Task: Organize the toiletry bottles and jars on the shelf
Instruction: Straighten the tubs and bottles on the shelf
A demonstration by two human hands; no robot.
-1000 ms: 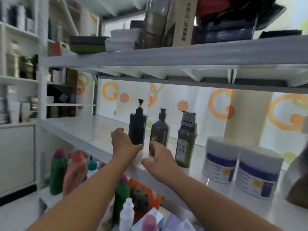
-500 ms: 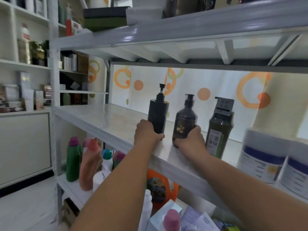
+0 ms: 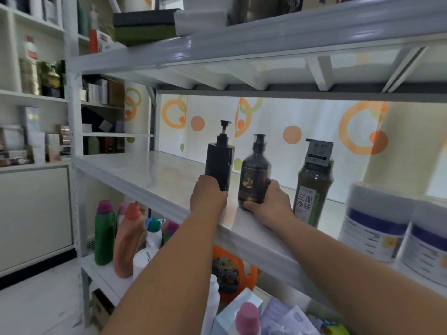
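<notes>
Shelving [image 3: 145,170] in white carries three bottles near its front edge: the left hand [image 3: 208,197] wraps the base of the black pump bottle [image 3: 220,163], the right hand [image 3: 271,205] grips the brown pump bottle [image 3: 255,175] just beside it, and the green bottle [image 3: 313,189] stands free to their right.

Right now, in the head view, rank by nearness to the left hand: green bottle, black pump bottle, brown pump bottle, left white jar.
1. black pump bottle: in the left hand.
2. brown pump bottle: just right.
3. green bottle: further right.
4. left white jar: far right.
</notes>
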